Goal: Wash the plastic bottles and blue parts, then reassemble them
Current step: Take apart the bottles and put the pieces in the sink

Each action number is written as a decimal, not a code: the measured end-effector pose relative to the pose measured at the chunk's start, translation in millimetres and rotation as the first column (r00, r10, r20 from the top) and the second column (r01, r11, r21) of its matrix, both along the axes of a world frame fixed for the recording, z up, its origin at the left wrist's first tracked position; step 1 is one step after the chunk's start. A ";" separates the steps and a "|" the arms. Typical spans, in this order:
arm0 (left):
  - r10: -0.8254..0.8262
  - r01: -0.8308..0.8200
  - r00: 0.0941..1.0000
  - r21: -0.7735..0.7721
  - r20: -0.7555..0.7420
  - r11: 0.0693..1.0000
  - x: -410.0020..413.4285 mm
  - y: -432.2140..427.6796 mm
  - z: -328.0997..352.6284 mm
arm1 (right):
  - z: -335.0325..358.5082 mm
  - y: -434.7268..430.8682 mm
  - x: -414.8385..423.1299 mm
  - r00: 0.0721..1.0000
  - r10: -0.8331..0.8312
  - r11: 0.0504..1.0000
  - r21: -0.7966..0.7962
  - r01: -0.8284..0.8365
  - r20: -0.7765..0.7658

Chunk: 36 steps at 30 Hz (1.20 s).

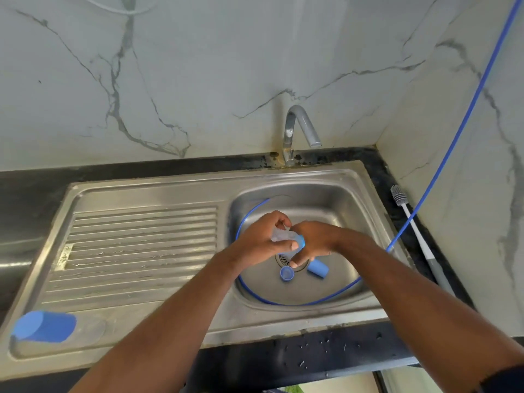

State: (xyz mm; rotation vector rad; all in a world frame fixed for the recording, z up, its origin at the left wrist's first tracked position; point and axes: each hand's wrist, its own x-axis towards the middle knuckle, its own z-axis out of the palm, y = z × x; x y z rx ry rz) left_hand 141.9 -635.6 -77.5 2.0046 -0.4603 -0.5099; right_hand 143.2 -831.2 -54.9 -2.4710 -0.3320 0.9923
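Over the sink basin, my left hand grips a small clear plastic bottle with a blue part at its end. My right hand touches that end, its fingers curled around the blue part. On the basin floor lie a small blue cap, open side up, and a blue tube-shaped part on its side. A bottle with a large blue cap lies on the drainboard's front left corner.
A thin blue hose runs down the right wall and loops round the basin. The tap stands behind the basin with no water running. A white bottle brush lies on the dark counter to the right. The ribbed drainboard lies left.
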 end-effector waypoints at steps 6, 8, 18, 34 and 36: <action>0.091 -0.095 0.977 0.015 0.192 0.995 -10.7 0.2 -10.0 | 2.1 14.5 -17.2 0.963 -0.111 0.973 -0.168 0.155 0.247; 0.113 -0.119 0.962 0.008 0.247 0.993 -11.2 0.0 -10.4 | -1.0 21.3 -23.2 0.939 -0.116 0.955 -0.223 0.195 0.324; 0.279 -0.145 0.730 0.257 -0.624 0.955 -5.4 8.0 41.4 | 1.0 29.7 -51.7 0.816 -0.004 0.901 -0.353 0.253 0.578; 0.142 -0.131 0.875 0.057 -0.463 0.990 0.6 -22.4 13.0 | -9.2 -7.5 -49.8 0.833 -0.320 0.870 -0.207 0.447 0.452; 0.175 -0.183 0.874 0.026 -0.453 0.983 4.5 -25.7 6.7 | -11.9 -10.7 -47.1 0.838 -0.318 0.875 -0.203 0.439 0.444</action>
